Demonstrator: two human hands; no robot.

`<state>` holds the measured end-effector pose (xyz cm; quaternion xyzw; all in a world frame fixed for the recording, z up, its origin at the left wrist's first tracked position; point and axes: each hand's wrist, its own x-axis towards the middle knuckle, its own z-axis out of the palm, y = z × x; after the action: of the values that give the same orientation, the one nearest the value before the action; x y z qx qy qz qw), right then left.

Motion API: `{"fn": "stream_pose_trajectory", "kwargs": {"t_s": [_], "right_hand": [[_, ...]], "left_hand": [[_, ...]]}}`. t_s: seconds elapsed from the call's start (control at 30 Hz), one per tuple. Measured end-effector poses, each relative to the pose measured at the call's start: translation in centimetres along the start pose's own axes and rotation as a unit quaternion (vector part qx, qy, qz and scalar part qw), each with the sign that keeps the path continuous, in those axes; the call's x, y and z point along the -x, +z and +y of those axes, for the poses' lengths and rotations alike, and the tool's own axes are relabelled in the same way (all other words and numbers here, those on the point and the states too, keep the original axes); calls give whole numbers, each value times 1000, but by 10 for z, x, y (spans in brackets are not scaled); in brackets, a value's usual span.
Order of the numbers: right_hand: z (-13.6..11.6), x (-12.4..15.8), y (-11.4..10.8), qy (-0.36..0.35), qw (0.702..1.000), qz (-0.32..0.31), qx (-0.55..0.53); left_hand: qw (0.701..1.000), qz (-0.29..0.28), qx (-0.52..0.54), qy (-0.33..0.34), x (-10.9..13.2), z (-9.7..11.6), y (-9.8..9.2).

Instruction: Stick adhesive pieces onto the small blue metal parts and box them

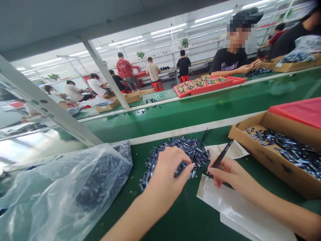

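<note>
A heap of small dark metallic pieces (187, 147) lies on the green work surface before me. My left hand (170, 170) is over the near side of this heap, thumb and index finger pinched; whatever is between the tips is too small to make out. Black tweezers (222, 154) are gripped in my right hand (227, 172), their upper end slanting up and to the right. Beneath that hand is a white glossy sheet (225, 201). A second pale strip (238, 149) lies behind the tweezers, partly hidden by them.
To the right stands a cardboard box (265, 164) with more dark pieces, next to a red tray (298, 110). A clear plastic bag (60, 180) of dark pieces fills the left. Across the bench, a co-worker (230, 60) handles parts near a red tray of colourful pieces (178, 92).
</note>
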<state>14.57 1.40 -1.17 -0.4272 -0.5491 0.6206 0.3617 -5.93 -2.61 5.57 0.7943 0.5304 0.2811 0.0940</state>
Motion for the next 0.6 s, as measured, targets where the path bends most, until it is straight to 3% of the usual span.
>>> {"fn": "stream_pose_trajectory", "kwargs": {"t_s": [0.1,0.2,0.5,0.6], "right_hand": [[6,-2,1,-20,1000,-12,19],[15,-2,2,-12,999,-22,26],[20,1,2,-10,998,-25,49],[22,3,2,-15,997,-23,74]], "left_hand": [[989,-113,-75,-58,3,-10,36],[976,-163,-121,-76,5,-17,58],[966,-209,-133,-70,-6,-12,54],[974,-200,-72,-85,-8,-11,50]]}}
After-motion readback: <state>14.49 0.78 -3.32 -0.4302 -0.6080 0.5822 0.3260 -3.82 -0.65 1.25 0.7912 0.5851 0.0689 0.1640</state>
